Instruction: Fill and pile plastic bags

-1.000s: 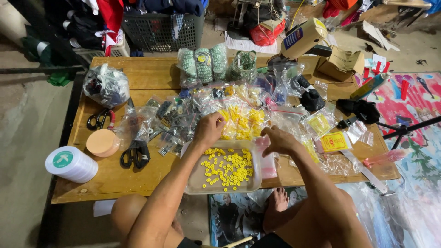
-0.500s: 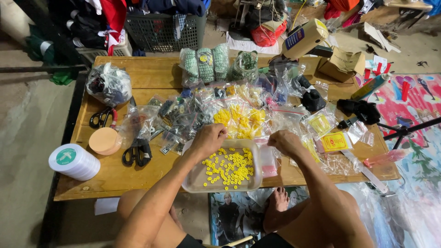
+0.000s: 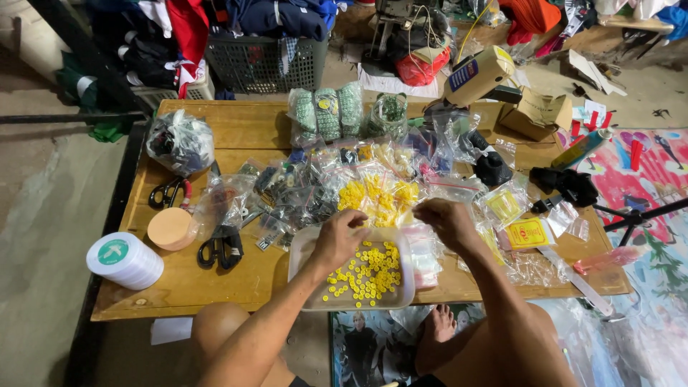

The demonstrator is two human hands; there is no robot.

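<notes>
A low wooden table (image 3: 236,132) holds a white tray (image 3: 308,251) of small yellow buttons (image 3: 369,272) at its near edge. The left hand (image 3: 338,240), fingers curled, rests over the tray's far rim. The right hand (image 3: 446,221) hovers closed just beside it; whether either hand pinches anything I cannot tell.

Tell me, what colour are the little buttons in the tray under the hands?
Yellow. The buttons lie scattered in the pale tray, seen clearly in the head view.

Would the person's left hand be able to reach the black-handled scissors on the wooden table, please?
Probably yes. The left hand hangs over the clear tray of small yellow buttons, and the black-handled scissors lie just to its left on the wooden table, uncovered, with only bare tabletop between.
</notes>
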